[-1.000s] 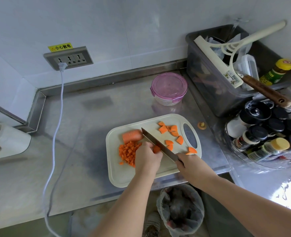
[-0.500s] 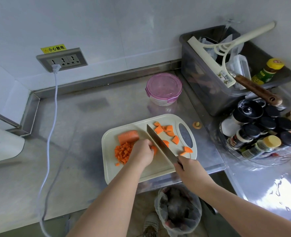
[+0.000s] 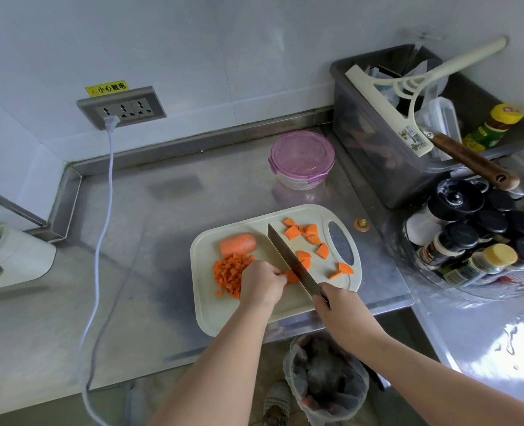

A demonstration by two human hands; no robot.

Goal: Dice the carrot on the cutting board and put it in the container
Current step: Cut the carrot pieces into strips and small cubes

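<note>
A cream cutting board (image 3: 223,315) lies on the steel counter. On it are an uncut carrot stub (image 3: 238,243), a heap of small carrot dice (image 3: 230,273) and several larger carrot chunks (image 3: 309,238) to the right. My left hand (image 3: 262,284) pinches a carrot piece (image 3: 291,276) against the board. My right hand (image 3: 337,315) grips the handle of a knife (image 3: 291,262), whose blade lies right beside that piece. The round container with a pink lid (image 3: 302,158) stands closed behind the board.
A grey bin (image 3: 377,155) with utensils and a rack of spice jars (image 3: 482,241) crowd the right side. A white cable (image 3: 108,210) runs from the wall socket (image 3: 122,110) down the counter. A lined trash bin (image 3: 325,376) sits below the counter edge.
The knife blade has shifted slightly along the carrot piece under my left fingers. Both hands stay in the same spot on the board.
</note>
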